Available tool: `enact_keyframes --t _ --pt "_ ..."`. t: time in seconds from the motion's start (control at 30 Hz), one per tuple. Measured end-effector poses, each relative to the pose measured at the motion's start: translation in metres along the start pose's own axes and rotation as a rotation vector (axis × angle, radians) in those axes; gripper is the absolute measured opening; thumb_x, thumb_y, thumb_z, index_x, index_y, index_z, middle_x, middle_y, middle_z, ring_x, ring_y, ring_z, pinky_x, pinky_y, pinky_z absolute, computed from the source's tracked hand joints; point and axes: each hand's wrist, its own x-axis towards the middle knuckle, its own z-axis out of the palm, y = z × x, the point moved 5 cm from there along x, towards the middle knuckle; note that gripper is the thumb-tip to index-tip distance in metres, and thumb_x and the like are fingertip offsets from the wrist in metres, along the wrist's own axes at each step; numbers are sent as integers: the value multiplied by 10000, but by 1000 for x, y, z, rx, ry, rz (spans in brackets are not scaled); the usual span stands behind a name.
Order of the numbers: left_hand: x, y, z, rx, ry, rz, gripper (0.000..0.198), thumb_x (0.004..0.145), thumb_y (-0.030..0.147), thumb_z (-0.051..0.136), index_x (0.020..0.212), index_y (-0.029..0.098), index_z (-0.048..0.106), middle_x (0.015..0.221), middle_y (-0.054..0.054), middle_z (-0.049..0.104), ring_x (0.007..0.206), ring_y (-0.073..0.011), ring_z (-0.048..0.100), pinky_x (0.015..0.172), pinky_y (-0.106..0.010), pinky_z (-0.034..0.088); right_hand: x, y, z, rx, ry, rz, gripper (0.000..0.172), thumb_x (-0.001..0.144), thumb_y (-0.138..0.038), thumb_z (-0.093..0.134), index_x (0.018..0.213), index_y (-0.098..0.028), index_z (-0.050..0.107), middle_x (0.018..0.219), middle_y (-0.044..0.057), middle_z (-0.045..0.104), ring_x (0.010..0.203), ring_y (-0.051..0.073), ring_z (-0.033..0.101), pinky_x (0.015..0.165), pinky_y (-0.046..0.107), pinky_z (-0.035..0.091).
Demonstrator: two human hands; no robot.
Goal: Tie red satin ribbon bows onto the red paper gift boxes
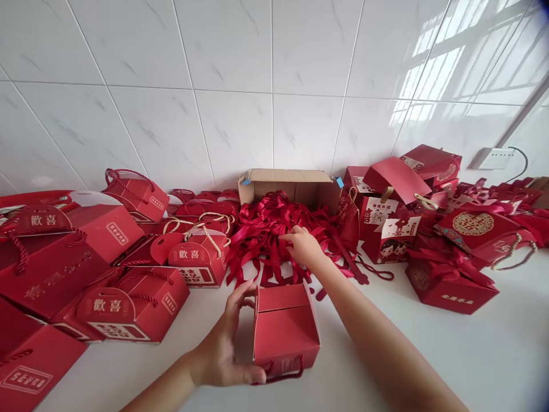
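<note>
A small red gift box (286,329) with a folded top and a dark red cord handle stands in front of me on the white surface. My left hand (227,343) grips its left side, thumb at the near lower corner and fingers at the far left edge. Beyond the box, my right hand (300,245) reaches over a heap of shiny red ribbons (266,229). Its visible fingers are apart and point left, close to the ribbons, with nothing seen in them. The ribbons spill from an open cardboard box (287,176) against the wall.
Several red gift boxes with cord handles crowd the left, one nearby (132,306) among them. More red boxes are stacked at right, including a ribbon-tied box (450,283). The white table (369,366) meets a tiled wall (231,51) bearing a socket strip (493,158).
</note>
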Motion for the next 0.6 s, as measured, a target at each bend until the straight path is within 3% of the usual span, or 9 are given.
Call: enact_keyframes --t 0.1,0.23,0.47,0.6 --pt "-3 -2 -2 25 -8 -10 1047 677 673 649 1461 385 17 1412 -130 209 1256 -387 371 1008 -542 374 0 0 7 17 10 -29 321 849 -153 521 1051 -283 734 1023 97 607 993 255 528 805 341 471" --pt "-5 -3 -2 23 -33 -35 1023 696 634 663 1461 389 29 1428 -120 205 1253 -374 375 1016 -528 377 0 1 -2 84 93 -51 254 868 -191 544 978 -261 761 1027 79 633 977 238 530 818 326 474" --pt "-6 -1 -2 -5 -11 -78 1040 681 623 686 1453 376 34 1418 -132 272 1258 -380 385 1015 -547 353 -1 3 -45 289 283 -51 85 801 -259 683 823 -218 754 903 36 668 837 167 601 750 263 484" --pt "-7 -1 -3 19 13 -75 1055 659 633 699 1453 372 55 1432 -137 269 1269 -393 378 1011 -544 352 -10 6 -76 423 365 -47 151 739 -328 737 754 -178 725 774 25 657 658 131 587 618 247 472"
